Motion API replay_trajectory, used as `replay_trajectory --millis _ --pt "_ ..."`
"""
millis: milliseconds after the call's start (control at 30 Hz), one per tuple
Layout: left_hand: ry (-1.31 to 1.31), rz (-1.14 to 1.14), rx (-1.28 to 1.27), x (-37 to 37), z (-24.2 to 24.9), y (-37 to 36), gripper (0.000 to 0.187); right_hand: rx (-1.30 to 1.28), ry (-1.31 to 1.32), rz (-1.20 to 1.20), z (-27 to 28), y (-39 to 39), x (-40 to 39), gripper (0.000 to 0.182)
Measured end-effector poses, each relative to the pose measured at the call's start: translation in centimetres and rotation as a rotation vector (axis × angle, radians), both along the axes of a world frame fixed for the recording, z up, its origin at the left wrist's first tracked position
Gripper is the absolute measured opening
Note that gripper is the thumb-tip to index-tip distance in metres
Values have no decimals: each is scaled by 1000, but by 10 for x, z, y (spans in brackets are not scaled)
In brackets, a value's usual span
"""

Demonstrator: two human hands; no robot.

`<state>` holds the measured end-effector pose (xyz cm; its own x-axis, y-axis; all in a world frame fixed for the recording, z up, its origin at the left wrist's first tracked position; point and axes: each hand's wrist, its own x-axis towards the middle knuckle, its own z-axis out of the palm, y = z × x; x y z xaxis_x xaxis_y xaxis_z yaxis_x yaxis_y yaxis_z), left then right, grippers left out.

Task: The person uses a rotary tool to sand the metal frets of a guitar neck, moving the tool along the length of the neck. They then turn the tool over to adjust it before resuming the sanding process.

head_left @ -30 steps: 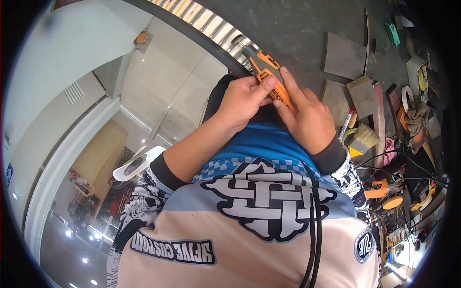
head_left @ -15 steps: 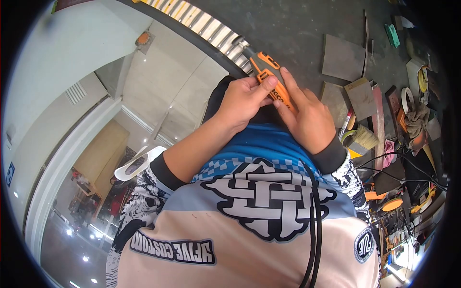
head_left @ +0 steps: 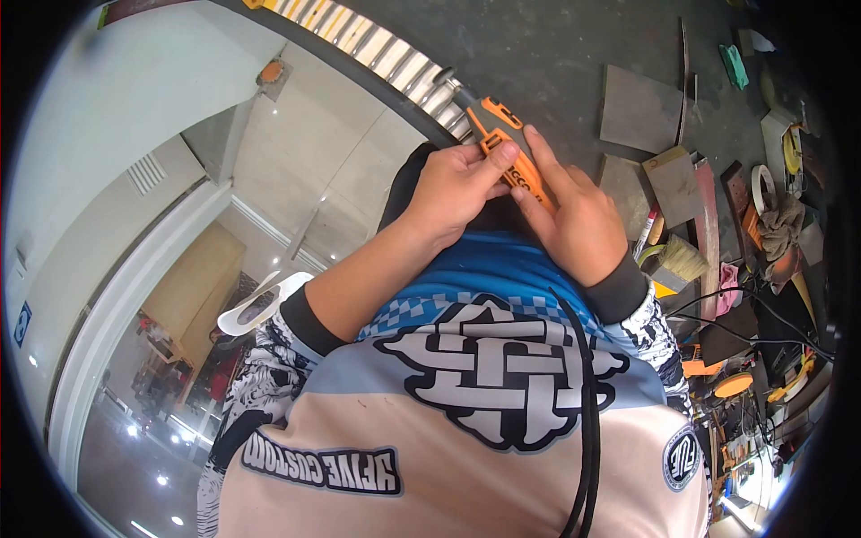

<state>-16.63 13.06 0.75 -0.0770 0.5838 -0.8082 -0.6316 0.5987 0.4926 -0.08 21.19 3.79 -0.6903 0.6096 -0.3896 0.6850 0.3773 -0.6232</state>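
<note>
Pinching the orange power tool (head_left: 509, 160) in the left hand (head_left: 456, 186), flanking its body between thumb and fingers of the right hand (head_left: 578, 220), right at the edge of the desk (head_left: 556, 54), beside the ribbed metal strip (head_left: 395, 58), well apart from the brush (head_left: 683, 257).

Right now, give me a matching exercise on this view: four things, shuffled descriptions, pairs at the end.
Column 1
1. Power tool
2. Wide brush
3. Ring-shaped roll
4. Ribbed strip

Column 2
A. Off-white, next to a crumpled cloth
B. Silvery, along the top of the view
C. Orange and grey, held by left hand and right hand
D. Tan-bristled, near the right sleeve

Pairs: 1-C, 2-D, 3-A, 4-B
</note>
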Motion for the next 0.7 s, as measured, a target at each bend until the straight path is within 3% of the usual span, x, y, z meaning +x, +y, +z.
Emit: replay_trajectory --millis 700 --pt "13 9 -32 0 2 5 51 -22 51 -23 -4 5 2 71"
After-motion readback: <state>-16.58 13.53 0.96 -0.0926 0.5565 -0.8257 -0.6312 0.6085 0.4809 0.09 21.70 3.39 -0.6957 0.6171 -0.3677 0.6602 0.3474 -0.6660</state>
